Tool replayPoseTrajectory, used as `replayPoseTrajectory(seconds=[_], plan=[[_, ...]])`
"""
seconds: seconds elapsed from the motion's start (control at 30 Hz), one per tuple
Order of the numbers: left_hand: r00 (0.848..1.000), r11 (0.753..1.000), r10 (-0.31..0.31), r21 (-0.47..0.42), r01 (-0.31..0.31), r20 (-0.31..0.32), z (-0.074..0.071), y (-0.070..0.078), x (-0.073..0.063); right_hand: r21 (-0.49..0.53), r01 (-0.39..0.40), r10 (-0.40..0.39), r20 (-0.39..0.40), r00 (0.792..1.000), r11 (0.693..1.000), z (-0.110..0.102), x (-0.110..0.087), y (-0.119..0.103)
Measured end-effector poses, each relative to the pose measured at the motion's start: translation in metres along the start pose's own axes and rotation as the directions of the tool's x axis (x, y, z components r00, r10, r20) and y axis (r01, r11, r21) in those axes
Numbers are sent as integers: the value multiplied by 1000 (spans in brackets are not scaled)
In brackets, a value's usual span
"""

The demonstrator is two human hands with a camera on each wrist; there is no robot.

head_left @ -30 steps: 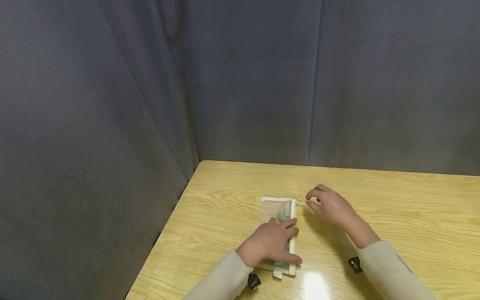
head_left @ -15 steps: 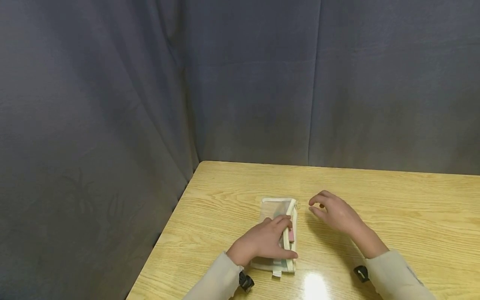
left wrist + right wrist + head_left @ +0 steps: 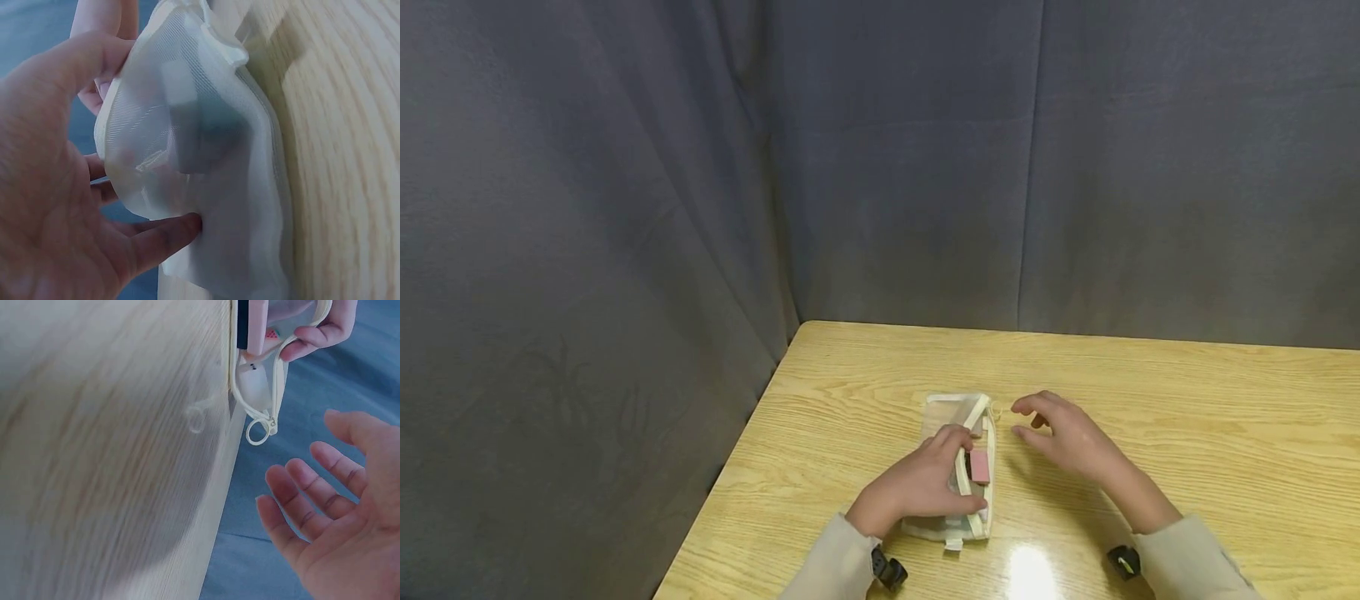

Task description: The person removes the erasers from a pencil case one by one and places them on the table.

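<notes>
A see-through mesh zip pouch (image 3: pixel 946 410) with cream edging lies on the table, its zip side gaping toward the right. My left hand (image 3: pixel 925 479) grips the upper lip of that opening, the thumb toward the near end; the left wrist view shows the fingers against the mesh (image 3: pixel 234 187). Inside the mouth sits a pink block (image 3: pixel 980 467) with a dark part beside it. The right wrist view also shows a white item (image 3: pixel 253 384) in the pouch and a ring zip pull (image 3: pixel 249 432) at its corner. My right hand (image 3: pixel 1071 437) hovers just right of that corner, fingers relaxed, holding nothing.
The wooden table (image 3: pixel 1187 400) stretches to the right, with its left edge beside the pouch. Dark grey-blue curtains (image 3: pixel 910 208) hang behind and to the left. A small tag (image 3: pixel 953 545) sticks out of the pouch's near end.
The left hand has drawn back leftward, lifting the pouch's upper lip, so the opening has widened and the pink block shows. The right hand has come away from the zip pull slightly toward me.
</notes>
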State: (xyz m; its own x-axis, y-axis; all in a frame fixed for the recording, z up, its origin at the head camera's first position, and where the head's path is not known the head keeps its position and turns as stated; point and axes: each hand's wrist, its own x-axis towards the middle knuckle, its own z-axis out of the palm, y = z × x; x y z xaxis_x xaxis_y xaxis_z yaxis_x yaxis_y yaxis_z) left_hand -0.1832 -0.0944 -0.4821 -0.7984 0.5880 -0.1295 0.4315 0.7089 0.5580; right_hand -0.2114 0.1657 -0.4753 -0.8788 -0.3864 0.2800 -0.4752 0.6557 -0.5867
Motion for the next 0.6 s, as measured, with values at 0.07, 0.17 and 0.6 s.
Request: replayPoseTrajectory(seconds=[0.07, 0.17, 0.6], plan=[[1000, 999, 9, -37, -9, -6, 1, -2, -1, 37, 15, -15, 4, 1000, 999, 1, -1, -3], [999, 996, 32, -78, -34, -22, 2, -7, -1, 90, 22, -25, 27, 999, 996, 1, -3, -7], [997, 975, 56, -214, -66, -54, 1, -18, -6, 263, -27, -17, 166, 986, 965, 9, -10, -9]])
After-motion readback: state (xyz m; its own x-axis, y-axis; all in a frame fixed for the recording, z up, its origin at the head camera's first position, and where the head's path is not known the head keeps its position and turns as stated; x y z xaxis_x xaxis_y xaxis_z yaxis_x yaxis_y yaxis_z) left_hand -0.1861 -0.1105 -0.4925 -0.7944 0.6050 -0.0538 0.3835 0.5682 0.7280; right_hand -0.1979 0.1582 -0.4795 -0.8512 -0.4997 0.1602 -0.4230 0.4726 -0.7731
